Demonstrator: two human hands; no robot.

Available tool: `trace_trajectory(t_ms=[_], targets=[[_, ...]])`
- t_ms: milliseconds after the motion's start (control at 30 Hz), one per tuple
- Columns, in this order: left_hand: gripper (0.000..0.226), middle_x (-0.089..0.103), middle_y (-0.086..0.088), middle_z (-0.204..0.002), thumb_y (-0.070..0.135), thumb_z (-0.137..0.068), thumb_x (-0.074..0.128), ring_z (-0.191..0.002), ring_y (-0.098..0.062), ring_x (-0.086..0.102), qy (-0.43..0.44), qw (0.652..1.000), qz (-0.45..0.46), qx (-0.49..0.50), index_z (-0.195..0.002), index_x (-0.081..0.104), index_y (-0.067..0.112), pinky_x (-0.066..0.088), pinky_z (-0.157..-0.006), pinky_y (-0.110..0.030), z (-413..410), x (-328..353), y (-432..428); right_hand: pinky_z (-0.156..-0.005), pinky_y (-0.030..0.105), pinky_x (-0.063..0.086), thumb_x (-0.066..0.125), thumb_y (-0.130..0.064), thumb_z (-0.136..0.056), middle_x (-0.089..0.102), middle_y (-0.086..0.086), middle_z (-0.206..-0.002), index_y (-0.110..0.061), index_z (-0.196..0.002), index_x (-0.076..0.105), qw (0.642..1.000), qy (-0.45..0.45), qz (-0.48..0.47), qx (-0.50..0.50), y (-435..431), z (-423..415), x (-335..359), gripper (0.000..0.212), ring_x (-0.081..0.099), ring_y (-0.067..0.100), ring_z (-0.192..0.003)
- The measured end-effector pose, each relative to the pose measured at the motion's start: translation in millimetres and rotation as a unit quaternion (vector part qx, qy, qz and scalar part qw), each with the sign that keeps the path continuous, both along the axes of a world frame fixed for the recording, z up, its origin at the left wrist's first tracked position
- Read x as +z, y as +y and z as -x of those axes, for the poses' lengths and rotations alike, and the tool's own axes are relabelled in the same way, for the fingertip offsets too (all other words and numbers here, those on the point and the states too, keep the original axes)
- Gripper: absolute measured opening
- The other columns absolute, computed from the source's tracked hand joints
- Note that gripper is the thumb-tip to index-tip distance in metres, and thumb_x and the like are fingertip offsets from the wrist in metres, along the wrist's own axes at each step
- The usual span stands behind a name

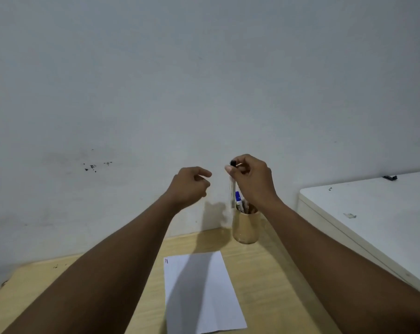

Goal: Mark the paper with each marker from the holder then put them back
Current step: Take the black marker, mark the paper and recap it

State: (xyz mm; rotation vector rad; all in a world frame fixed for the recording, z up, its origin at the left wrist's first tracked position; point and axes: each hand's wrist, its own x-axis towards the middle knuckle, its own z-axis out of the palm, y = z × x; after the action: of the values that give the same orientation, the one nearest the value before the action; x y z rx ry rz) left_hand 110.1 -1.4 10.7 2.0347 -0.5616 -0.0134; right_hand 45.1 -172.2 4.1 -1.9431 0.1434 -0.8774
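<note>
Right hand (252, 179) fingers pinch a black-capped marker (232, 186) upright above the holder (245, 227); blue marker (238, 201) inside. Left hand (189, 186) fingers loosely curled, empty.

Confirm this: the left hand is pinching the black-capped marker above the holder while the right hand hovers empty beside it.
Wrong hands. The head view shows the right hand pinching the black-capped marker above the holder; the left hand hovers empty beside it.

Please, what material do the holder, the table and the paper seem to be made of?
Holder: probably wood or bamboo; tan, matte, round, faint grain.
Table: seemingly light wood or wood-look laminate; pale yellow, smooth, with faint streaks.
Paper: plain white sheet, matte, lying flat, with a small dark mark near its far left corner.
</note>
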Motion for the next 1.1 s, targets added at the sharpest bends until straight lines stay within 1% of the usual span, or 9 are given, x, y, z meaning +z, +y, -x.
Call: trace_trajectory(t_ms=[167, 333, 500, 633, 733, 800, 933, 1033, 1100], targets=[[0.027, 0.072, -0.008, -0.101, 0.024, -0.099, 0.053, -0.076, -0.023, 0.066, 0.084, 0.991, 0.103, 0.017, -0.115, 0.072, 0.013, 0.050, -0.073, -0.034, 22.5, 32.1, 56.0, -0.079, 0.051, 0.061, 0.090, -0.030, -0.073, 0.069, 0.007, -0.069, -0.021, -0.108, 0.048, 0.982, 0.062, -0.093, 0.150, 45.3, 9.8, -1.5, 0.055, 0.070, 0.025, -0.071], [0.030, 0.075, -0.007, -0.100, 0.040, -0.092, 0.070, -0.077, -0.021, 0.068, 0.115, 0.993, 0.011, 0.008, -0.110, 0.076, 0.016, 0.051, -0.072, -0.034, 27.7, 27.5, 114.7, -0.062, 0.044, 0.057, 0.096, -0.014, -0.062, 0.065, 0.012, -0.066, -0.017, -0.098, 0.044, 0.956, 0.141, -0.093, 0.238, 96.5, 14.5, -18.7, 0.064, 0.067, 0.028, -0.061], [0.029, 0.076, -0.009, -0.098, 0.031, -0.087, 0.078, -0.076, -0.019, 0.068, 0.146, 0.989, -0.033, -0.007, -0.105, 0.079, 0.008, 0.051, -0.069, -0.030, 33.7, 8.7, 150.9, -0.055, 0.037, 0.051, 0.097, -0.014, -0.059, 0.067, 0.008, -0.061, -0.015, -0.087, 0.042, 0.946, 0.154, -0.078, 0.275, 124.4, 9.7, -32.8, 0.062, 0.067, 0.028, -0.056], [0.028, 0.079, -0.012, -0.099, 0.033, -0.085, 0.081, -0.075, -0.019, 0.068, 0.168, 0.986, -0.012, -0.015, -0.103, 0.080, 0.012, 0.052, -0.068, -0.029, 33.5, -2.0, 160.3, -0.059, 0.036, 0.051, 0.097, -0.013, -0.060, 0.068, 0.007, -0.061, -0.015, -0.085, 0.042, 0.948, 0.153, -0.057, 0.275, 134.0, 5.2, -37.4, 0.061, 0.068, 0.026, -0.055], [0.026, 0.078, -0.009, -0.090, 0.030, -0.086, 0.080, -0.075, -0.020, 0.067, 0.176, 0.984, 0.000, -0.027, -0.101, 0.080, 0.008, 0.051, -0.067, -0.028, 31.1, -7.1, 160.5, -0.067, 0.042, 0.057, 0.098, -0.014, -0.059, 0.070, 0.007, -0.060, -0.015, -0.083, 0.040, 0.948, 0.148, -0.045, 0.276, 135.9, 2.8, -40.4, 0.063, 0.068, 0.027, -0.056], [0.022, 0.077, -0.004, -0.079, 0.026, -0.088, 0.078, -0.073, -0.018, 0.067, 0.174, 0.984, 0.000, -0.032, -0.094, 0.080, 0.004, 0.052, -0.067, -0.028, 28.3, -10.8, 159.4, -0.065, 0.039, 0.055, 0.098, -0.015, -0.059, 0.069, 0.010, -0.061, -0.015, -0.083, 0.040, 0.949, 0.151, -0.046, 0.272, 136.8, 2.4, -41.2, 0.062, 0.068, 0.026, -0.055], [0.021, 0.071, 0.001, -0.065, 0.020, -0.096, 0.070, -0.066, -0.015, 0.066, 0.158, 0.986, 0.040, -0.026, -0.092, 0.075, 0.001, 0.054, -0.066, -0.026, 23.8, -16.7, 156.1, -0.049, 0.021, 0.046, 0.091, -0.028, -0.073, 0.071, 0.022, -0.072, -0.012, -0.086, 0.050, 0.938, 0.185, -0.066, 0.285, 133.7, 7.9, -38.5, 0.046, 0.067, 0.024, -0.056], [0.022, 0.072, -0.007, -0.079, 0.020, -0.100, 0.064, -0.066, -0.017, 0.066, 0.163, 0.983, 0.082, -0.011, -0.089, 0.073, 0.004, 0.053, -0.063, -0.026, 20.7, -21.5, 159.2, -0.053, 0.024, 0.047, 0.081, -0.033, -0.084, 0.077, 0.026, -0.089, -0.010, -0.092, 0.058, 0.922, 0.224, -0.070, 0.308, 126.2, 8.4, -37.4, 0.034, 0.068, 0.024, -0.057], [0.023, 0.070, -0.007, -0.079, 0.020, -0.103, 0.059, -0.065, -0.017, 0.065, 0.177, 0.977, 0.116, 0.003, -0.092, 0.072, 0.005, 0.053, -0.064, -0.027, 18.6, -26.4, 162.9, -0.053, 0.029, 0.043, 0.075, -0.029, -0.089, 0.076, 0.024, -0.092, -0.011, -0.094, 0.059, 0.904, 0.240, -0.119, 0.333, 121.3, 6.8, -34.2, 0.025, 0.066, 0.025, -0.057]])
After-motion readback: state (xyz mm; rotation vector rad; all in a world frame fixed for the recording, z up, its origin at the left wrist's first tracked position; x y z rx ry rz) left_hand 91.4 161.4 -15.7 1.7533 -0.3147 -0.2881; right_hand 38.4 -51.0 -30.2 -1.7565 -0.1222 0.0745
